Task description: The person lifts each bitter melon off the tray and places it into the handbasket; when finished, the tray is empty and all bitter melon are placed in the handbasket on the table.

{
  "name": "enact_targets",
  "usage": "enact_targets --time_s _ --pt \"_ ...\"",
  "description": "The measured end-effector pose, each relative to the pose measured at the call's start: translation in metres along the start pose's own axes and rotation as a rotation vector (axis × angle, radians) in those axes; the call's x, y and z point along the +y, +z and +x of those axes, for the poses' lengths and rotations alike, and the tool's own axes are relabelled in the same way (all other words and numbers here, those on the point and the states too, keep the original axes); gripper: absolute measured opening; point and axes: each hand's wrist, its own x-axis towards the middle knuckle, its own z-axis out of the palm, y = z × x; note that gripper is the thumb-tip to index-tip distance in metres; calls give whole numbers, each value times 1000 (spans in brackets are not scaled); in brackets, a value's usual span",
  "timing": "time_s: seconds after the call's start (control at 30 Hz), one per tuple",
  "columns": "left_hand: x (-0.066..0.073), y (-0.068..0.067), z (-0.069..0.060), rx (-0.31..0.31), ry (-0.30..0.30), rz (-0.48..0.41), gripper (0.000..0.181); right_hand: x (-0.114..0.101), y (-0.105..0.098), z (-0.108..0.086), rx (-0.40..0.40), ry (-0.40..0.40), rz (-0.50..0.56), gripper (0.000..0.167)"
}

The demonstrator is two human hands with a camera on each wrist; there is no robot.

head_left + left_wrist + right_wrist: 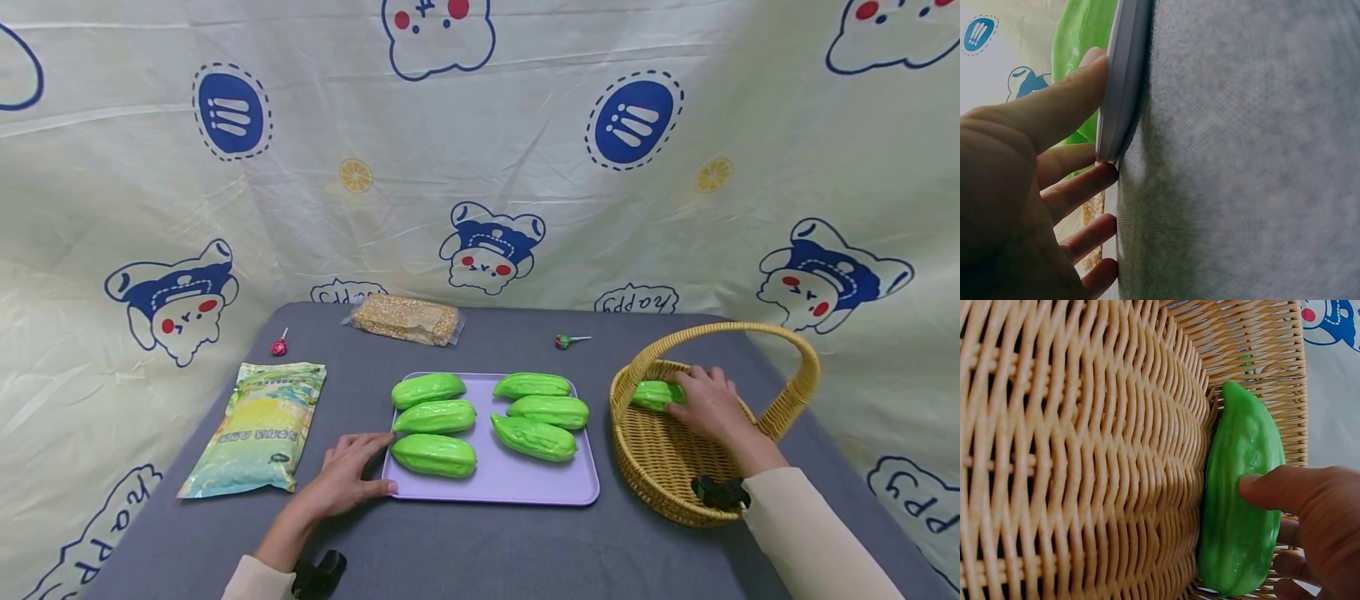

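My right hand (pixel 712 408) reaches down into a wicker basket (pixel 678 479) at the right. It grips a ridged green gourd (pixel 1241 494), thumb on the near face and fingers behind, partly hidden. That gourd lies against the basket's inner wall, away from my wrist. My left hand (pixel 347 473) rests at the near left corner of a lilac tray (pixel 487 487), its thumb and forefinger touching the rim. In the left wrist view the other fingers (pixel 1088 240) are spread against the grey cloth. Several similar gourds (pixel 433 456) lie on the tray in a left and a right group.
Left of the tray lies a yellow-green printed bag (pixel 258 433), with a red lollipop (pixel 280 345) beyond it. A clear pack of grains (pixel 408 320) and a green lollipop (pixel 564 342) lie toward the back. The basket's tall handle (pixel 720 329) arches above my right hand.
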Motion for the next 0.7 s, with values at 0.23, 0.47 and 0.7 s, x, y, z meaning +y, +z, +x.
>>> enact_targets --time_s 0.23,0.47,0.7 --pt "1 -1 0 -4 -1 2 71 1 -1 -2 -2 -3 14 47" --pt "2 -1 0 -6 -1 5 71 0 -12 -7 -22 6 40 53" --pt "2 0 -1 -1 0 6 70 -3 -26 -9 1 12 112 57"
